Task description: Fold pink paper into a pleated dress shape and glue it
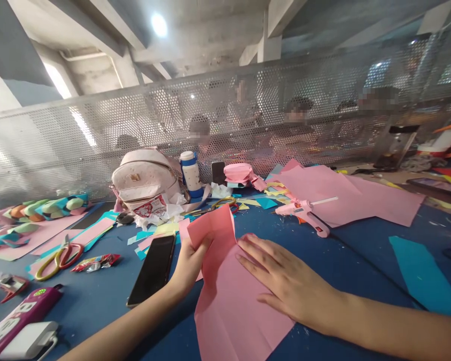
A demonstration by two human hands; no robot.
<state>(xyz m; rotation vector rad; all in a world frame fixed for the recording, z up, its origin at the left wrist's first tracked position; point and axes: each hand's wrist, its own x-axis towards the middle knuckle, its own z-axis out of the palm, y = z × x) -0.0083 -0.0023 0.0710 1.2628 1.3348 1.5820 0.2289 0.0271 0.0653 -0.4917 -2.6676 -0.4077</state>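
Note:
A pink sheet of paper (244,311) lies in front of me, its far end bent upward into a raised flap. My left hand (195,255) grips that flap at its left edge, thumb on the near face and the fingers hidden behind. Flat on the sheet rests my right hand (274,271), fingers stretched out and pointing left toward the fold. A black phone (154,268) lies left of my left hand. Beyond my right hand sits a pink glue gun (302,213) with a clear stick in it, its cord running to the right.
Scissors (60,258), a snack wrapper (95,262) and a purple power strip (20,321) lie at left. Behind stand a pale backpack (145,175), a bottle (190,173) and a pink paper piece (238,173). Pink paper (361,195) and a blue strip (424,273) lie right. A perforated metal screen (161,120) borders the table.

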